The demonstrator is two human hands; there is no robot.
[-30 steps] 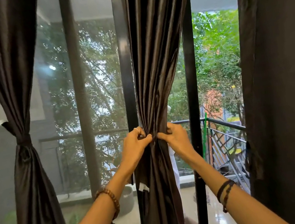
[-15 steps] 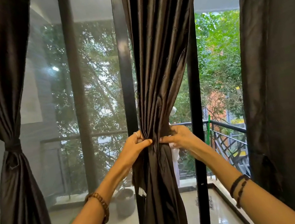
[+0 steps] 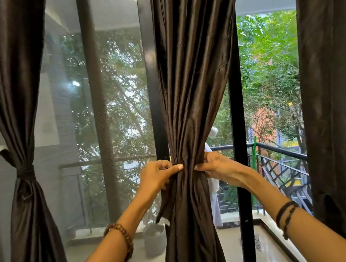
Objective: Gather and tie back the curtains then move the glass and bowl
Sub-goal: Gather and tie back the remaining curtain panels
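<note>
While the dark brown satin curtain [image 3: 187,96] hangs bunched at frame centre, I judge the pleats could spill wide if either pinch slackens before a tie goes round. My left hand [image 3: 157,175] and right hand [image 3: 215,166] both grip its narrowed waist; glass and bowl are unseen.

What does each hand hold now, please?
Left hand: closed, pinching the middle curtain.
Right hand: closed, pinching the same curtain.
</note>
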